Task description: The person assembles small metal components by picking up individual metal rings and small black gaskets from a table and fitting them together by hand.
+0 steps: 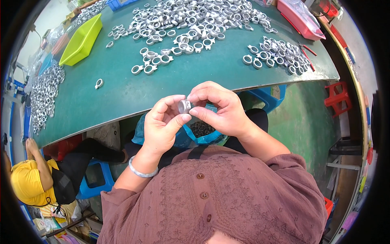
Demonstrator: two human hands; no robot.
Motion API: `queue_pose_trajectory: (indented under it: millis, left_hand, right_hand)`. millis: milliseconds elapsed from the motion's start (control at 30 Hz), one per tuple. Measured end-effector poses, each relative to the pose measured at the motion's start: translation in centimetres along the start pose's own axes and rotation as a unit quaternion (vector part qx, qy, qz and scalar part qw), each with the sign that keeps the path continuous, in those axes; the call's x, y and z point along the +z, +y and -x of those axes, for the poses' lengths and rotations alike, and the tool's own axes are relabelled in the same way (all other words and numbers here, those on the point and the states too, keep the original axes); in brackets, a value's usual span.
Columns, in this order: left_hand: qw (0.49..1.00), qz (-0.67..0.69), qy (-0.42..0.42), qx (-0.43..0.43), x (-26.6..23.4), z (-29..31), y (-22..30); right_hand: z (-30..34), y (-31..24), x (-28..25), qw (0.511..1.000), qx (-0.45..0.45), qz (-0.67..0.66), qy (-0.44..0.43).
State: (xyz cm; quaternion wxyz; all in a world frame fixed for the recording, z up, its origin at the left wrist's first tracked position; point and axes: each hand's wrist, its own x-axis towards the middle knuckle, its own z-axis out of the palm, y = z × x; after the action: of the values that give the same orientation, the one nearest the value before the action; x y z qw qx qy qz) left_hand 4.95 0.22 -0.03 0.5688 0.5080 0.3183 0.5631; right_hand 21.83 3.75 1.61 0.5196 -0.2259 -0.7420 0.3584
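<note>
Between my fingertips is a small grey metal ring clamp (184,106), held just off the table's near edge. My left hand (164,120) pinches it from the left, thumb below and fingers above. From the other side, my right hand (221,107) closes its thumb and forefinger on the lug of the same ring. Below my hands, a blue plastic bag (195,138) sits open at my lap, with many small dark rings (202,128) inside. A single ring (99,83) lies apart on the green table (122,95).
Heaps of rings cover the table's far middle (191,20), right (282,55) and left (45,95). A lime-green tray (82,40), pink tray (300,20) and red-handled pliers (308,57) lie around them. A person in yellow (34,181) works at left. Red stool (338,99) stands right.
</note>
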Motion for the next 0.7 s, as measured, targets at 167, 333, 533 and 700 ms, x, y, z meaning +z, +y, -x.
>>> queue_pose_trajectory:
  millis: [167, 333, 533, 700]
  left_hand:
    - [0.999, -0.028, 0.017, 0.011, 0.3, 0.0, 0.1]
    - [0.977, -0.195, 0.044, 0.067, 0.1, 0.1, 0.1]
    - [0.972, -0.215, 0.023, 0.091, 0.1, 0.0, 0.3]
    - [1.0, -0.006, -0.005, -0.022, -0.1, 0.2, 0.7]
  right_hand:
    - [0.0, -0.2, -0.1, 1.0, 0.023, -0.006, -0.012]
    - [0.6, -0.3, 0.1, 0.982, 0.152, -0.114, -0.019]
    - [0.6, -0.3, 0.0, 0.929, 0.247, -0.274, -0.032]
    - [0.6, -0.2, -0.4, 0.976, 0.162, -0.14, -0.041]
